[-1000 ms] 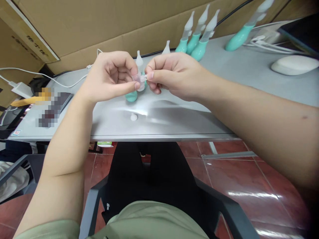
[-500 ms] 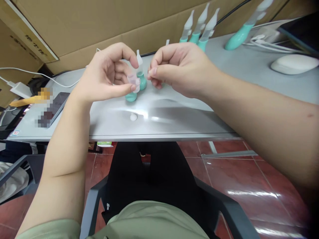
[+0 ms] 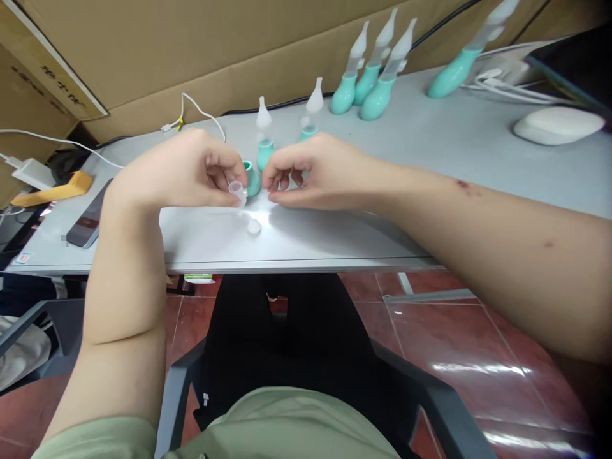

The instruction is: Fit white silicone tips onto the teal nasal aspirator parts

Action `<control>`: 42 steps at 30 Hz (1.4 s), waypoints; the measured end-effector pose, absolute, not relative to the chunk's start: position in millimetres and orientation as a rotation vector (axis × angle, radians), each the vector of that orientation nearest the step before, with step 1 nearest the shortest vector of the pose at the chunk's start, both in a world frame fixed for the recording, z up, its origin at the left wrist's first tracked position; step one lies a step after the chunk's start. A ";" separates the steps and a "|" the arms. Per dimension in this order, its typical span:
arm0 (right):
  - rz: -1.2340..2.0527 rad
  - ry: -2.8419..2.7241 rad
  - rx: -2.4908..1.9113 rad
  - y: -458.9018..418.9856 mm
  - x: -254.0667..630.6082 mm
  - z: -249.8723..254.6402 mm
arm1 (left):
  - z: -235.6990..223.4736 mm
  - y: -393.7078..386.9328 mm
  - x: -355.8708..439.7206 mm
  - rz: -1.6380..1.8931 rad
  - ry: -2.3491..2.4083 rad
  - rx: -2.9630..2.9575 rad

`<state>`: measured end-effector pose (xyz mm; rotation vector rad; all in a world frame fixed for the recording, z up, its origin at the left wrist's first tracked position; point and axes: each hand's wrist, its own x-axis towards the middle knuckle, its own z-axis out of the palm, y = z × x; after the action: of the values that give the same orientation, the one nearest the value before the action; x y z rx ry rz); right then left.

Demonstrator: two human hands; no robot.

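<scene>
My left hand (image 3: 184,172) is low over the grey table (image 3: 335,223) and pinches a small clear plastic cap (image 3: 236,190) between thumb and fingers. My right hand (image 3: 313,172) rests just to its right with fingers curled; whether it holds anything I cannot tell. Between the hands lies a teal bulb (image 3: 251,178) on its side. A small white round piece (image 3: 254,226) lies on the table below the cap. Two teal bulbs with clear tips (image 3: 263,137) (image 3: 310,115) stand just behind my hands.
Three teal aspirators (image 3: 370,80) stand at the back, and another one (image 3: 454,64) leans at the right. A white mouse (image 3: 557,124) sits far right. A phone (image 3: 88,217), a yellow tool (image 3: 52,191) and a white cable (image 3: 201,111) are at the left. Cardboard boxes (image 3: 191,44) line the back.
Both hands have come down from chest height to the table surface. The right hand has drawn away from the clear cap, which stays in the left hand.
</scene>
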<state>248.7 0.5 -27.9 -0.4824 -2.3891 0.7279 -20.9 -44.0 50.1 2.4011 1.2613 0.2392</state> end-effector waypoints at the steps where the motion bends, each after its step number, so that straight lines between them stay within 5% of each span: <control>1: 0.697 -2.422 -0.484 0.7 248.4 -28.3 | 49.6 -43.2 -19.3 0.193 1.283 2.404; 16: 0.634 -2.532 -0.452 7.8 247.1 -32.2 | 44.0 -40.3 -20.5 0.112 1.334 2.380; 24: 0.624 -2.445 -0.408 13.0 256.8 -29.9 | 52.4 -52.7 -30.1 0.667 1.091 2.486; 42: 0.606 -2.471 -0.410 9.4 257.0 -27.7 | 42.1 -53.1 -8.2 0.151 0.952 2.531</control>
<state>257.0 9.4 -27.7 -0.4105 -2.4706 0.6062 -8.2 -53.1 42.1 2.5311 0.9524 0.1509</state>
